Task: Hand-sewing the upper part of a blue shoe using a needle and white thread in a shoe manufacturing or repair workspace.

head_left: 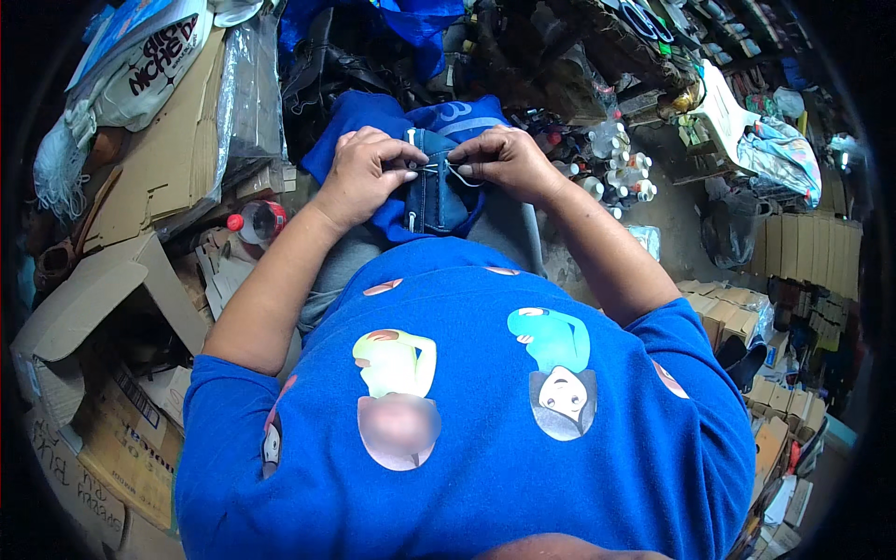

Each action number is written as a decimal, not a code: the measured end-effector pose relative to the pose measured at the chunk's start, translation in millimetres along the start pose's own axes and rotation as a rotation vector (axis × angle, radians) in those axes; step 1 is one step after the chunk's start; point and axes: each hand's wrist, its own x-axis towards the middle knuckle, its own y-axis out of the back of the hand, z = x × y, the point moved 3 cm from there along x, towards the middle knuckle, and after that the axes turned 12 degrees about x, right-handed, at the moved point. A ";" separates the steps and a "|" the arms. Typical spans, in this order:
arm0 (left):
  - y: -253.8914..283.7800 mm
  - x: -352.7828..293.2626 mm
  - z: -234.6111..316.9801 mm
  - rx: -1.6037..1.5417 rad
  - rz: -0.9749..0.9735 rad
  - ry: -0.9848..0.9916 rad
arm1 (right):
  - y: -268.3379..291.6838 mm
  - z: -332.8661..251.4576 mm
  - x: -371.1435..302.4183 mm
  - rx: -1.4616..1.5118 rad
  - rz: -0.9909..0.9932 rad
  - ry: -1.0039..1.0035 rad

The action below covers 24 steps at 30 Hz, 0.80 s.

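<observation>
On my lap lies a dark blue stitched piece (434,201), with pale cord ends at its left edge; its exact kind is not clear. A thin white cord (455,172) runs across its upper part. Thumb and forefinger of my left hand (366,173) pinch the cord near the piece's left side. From the right, my right hand (511,161) pinches the same cord, which makes a small loop below those fingers. Underneath is a bright blue cloth (350,114) with a pale print, draped over my knees.
Flattened cardboard (173,154) leans on the left, above an open carton (89,322). A red-capped bottle (261,222) stands beside my left forearm. Several white-capped bottles (616,173) crowd the floor to the right, near a white chair (723,112) with cloth on it. Stacked boxes (807,252) line the right.
</observation>
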 end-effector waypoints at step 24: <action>-4.8 -11.7 10.4 0.100 0.186 0.163 | -5.5 -17.7 -2.0 -0.253 0.106 0.267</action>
